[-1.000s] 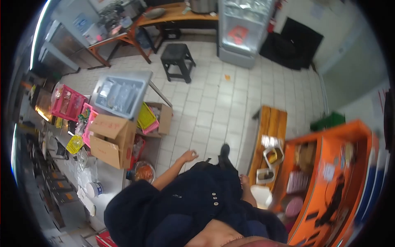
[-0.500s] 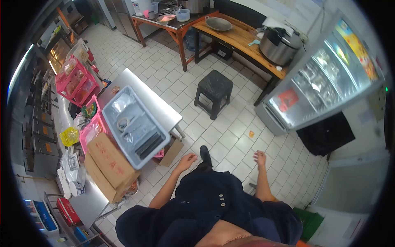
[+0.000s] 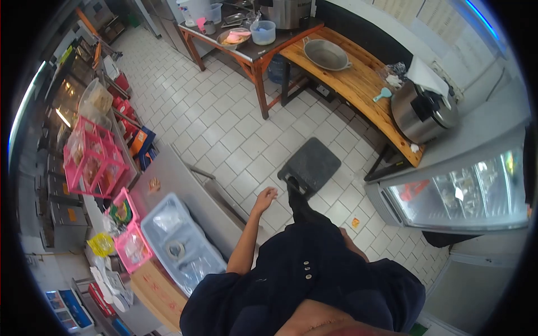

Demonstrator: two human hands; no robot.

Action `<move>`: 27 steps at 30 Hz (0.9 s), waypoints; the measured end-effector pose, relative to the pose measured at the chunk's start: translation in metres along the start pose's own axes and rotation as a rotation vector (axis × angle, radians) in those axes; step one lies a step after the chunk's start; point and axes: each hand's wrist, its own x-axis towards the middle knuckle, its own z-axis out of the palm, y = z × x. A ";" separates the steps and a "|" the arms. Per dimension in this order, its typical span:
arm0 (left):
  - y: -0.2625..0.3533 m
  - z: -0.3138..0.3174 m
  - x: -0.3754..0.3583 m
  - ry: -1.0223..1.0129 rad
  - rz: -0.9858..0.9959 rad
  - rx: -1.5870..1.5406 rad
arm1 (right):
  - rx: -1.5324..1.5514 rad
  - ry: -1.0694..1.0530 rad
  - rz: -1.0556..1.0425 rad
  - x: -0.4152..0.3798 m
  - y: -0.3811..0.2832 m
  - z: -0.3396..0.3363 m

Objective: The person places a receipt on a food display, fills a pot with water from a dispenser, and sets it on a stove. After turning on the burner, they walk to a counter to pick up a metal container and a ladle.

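Note:
My left hand hangs in the air with its fingers loosely bent and nothing in them. It is close to the front of my dark shoe and a black plastic stool, which the shoe overlaps in this view. To its left runs a steel table bearing a grey-blue divided tray with plastic bags and a roll of tape. Only part of my right forearm shows beside my dark clothing; the right hand is hidden behind my body.
A wooden bench at the back holds a wide metal pan and a large steel cooker. A glass-door fridge stands at the right. Pink baskets and a cardboard box are at the left.
I have stepped forward, so the stool, bench and fridge appear nearer. My left hand has swung forward, while my right hand has dropped back out of sight.

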 end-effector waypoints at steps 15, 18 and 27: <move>-0.018 -0.202 0.059 0.611 -0.529 -0.325 | 1.538 0.739 0.183 0.452 -0.258 -0.513; -0.036 -0.256 0.123 0.476 -0.284 -0.179 | 1.502 1.118 0.185 0.484 -0.266 -0.571; 0.289 -0.251 0.509 -0.035 0.147 0.195 | 1.072 1.279 0.682 0.545 -0.079 -0.621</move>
